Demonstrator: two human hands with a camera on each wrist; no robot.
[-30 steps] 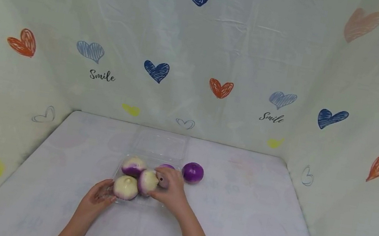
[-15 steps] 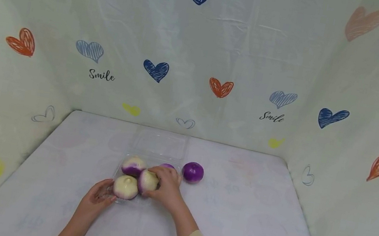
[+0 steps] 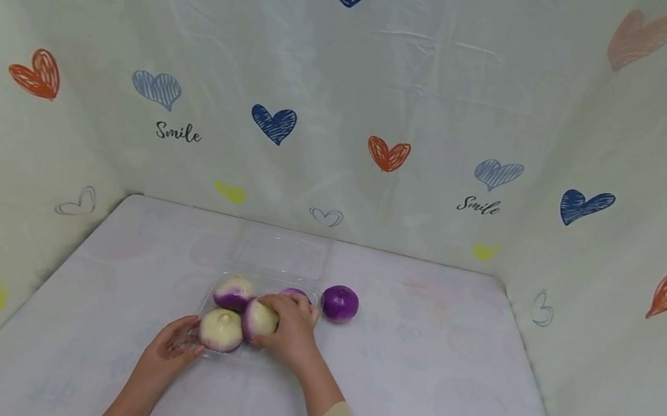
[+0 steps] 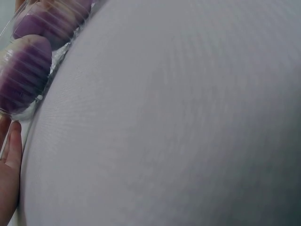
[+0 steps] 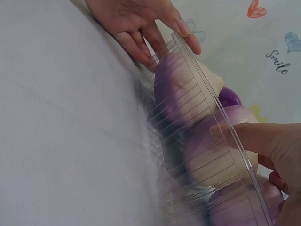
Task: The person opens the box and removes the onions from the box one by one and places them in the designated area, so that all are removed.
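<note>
In the frame's lower centre, the right hand (image 3: 291, 331) grips a white-and-purple bulb (image 3: 259, 321) in a clear container (image 3: 271, 279); the left hand (image 3: 170, 344) clasps the container's left end.

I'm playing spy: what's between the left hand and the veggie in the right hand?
One other veggie, in the clear box, plus the box's side; the head view shows it.
</note>
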